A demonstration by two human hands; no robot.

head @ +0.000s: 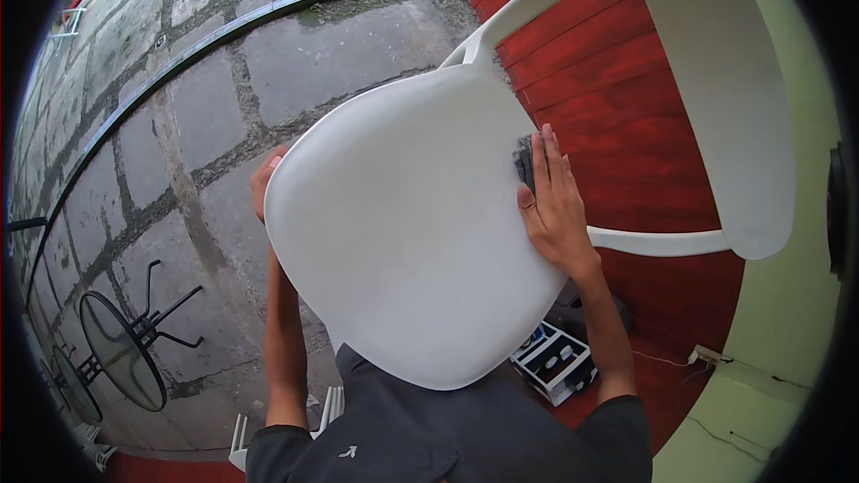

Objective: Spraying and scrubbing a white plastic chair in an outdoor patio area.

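Observation:
A white plastic chair (416,215) lies across the space before me, its smooth seat facing up and its backrest (725,107) at the upper right. On the right side of the seat, my right hand (553,201) presses a folded dark grey cloth (524,161) flat, fingers pointing away from me. My left hand (267,181) grips the seat's left rim, with most of its fingers hidden beneath the edge.
Red wooden boards (617,100) meet a green wall (778,295) at right. A white divided box (557,359) with small items stands below my right forearm. Stone paving (322,54) spreads left, where round glass-topped tables (124,349) lie tipped. A power strip (708,355) is near the wall.

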